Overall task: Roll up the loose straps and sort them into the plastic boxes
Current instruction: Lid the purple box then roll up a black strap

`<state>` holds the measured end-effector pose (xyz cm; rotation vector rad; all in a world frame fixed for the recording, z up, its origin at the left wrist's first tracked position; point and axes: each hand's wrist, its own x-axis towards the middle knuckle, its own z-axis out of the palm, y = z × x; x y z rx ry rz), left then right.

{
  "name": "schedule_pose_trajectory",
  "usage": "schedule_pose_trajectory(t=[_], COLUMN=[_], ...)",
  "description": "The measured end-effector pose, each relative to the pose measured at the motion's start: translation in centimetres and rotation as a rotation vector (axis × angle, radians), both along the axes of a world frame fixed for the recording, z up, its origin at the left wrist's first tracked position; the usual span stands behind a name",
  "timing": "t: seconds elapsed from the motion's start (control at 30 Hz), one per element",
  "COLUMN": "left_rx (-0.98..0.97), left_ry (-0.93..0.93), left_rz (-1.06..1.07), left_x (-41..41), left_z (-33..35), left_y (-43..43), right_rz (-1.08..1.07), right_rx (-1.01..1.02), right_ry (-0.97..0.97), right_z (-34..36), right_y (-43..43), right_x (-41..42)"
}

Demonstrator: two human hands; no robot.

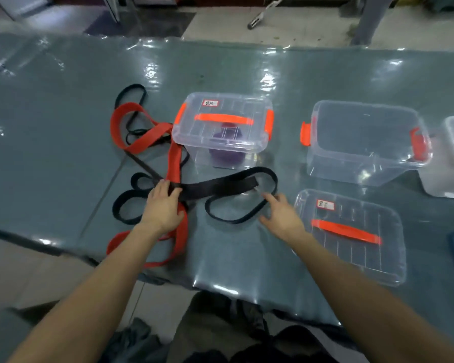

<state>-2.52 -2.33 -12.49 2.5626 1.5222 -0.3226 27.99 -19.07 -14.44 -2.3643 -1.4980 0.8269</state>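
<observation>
The left hand [163,205] lay flat with its fingers nearly straight and close together. They pressed down where the black strap [220,186] crossed the red strap [174,158], probably to pin the tangle so one strap could be drawn free. The right hand [283,216] held nothing. Its fingers were spread wide and relaxed, with the index tip at the near loop of the black strap, though actual contact could not be told. The black strap ran flat from under the left fingertips across to the right fingertips, then curled back in a loop just ahead of them. The red strap passed under the left fingers, snaked away beyond them and folded over itself. Both looked like limp woven webbing, unrolled and interlaced. Beyond the fingertips of both hands stood a lidded box [220,127] with a purple roll [226,145] inside. An open box [364,142] waited farther right, and its lid [351,237] lay beside the right wrist.
</observation>
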Motion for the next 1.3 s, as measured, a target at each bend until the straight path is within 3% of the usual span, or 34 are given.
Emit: schedule_pose_trajectory(t=[0.17, 0.37, 0.5, 0.63, 0.9, 1.03, 1.17, 1.23, 1.3], left_rx=[0.322, 0.029, -0.24, -0.246, -0.085, -0.105, -0.069, -0.23, -0.467], left_ry=[-0.178, -0.304, -0.168, -0.012, 0.123, -0.131, -0.528, -0.641, -0.634], left_rz=[-0.142, -0.111, -0.061, -0.106, -0.087, -0.05, -0.287, -0.317, -0.326], left_x=[2.2, 6.9, 9.3, 9.5, 6.6, 8.5, 14.9, 18.6, 21.7], left_z=[0.1, 0.1, -0.8, -1.8, -2.5, -0.5, 4.0, 7.1, 10.0], left_y=[-0.9, -0.5, 0.2, 0.7, 1.1, 0.0, -1.8, -2.7, -3.6], right_rz=[0.209, 0.124, -0.062, -0.27, -0.418, -0.457, -0.273, -0.177, -0.069], right_rx=[-0.036, 0.017, 0.088, 0.261, 0.458, 0.508, 0.513, 0.512, 0.534], right_ry=[-0.061, -0.045, -0.054, 0.036, 0.187, 0.478, 0.444, 0.408, 0.364], right_z=[-1.1, 1.3, 4.7, 6.1, 7.8, 9.7, 13.8, 16.6, 19.6], right_y=[0.8, -0.3, -3.3, -5.6, -6.4, -6.0, -5.6, -5.4, -5.3], right_x=[-1.6, 0.9, 4.0, 6.6, 9.6, 9.5, 9.1, 9.1, 9.2])
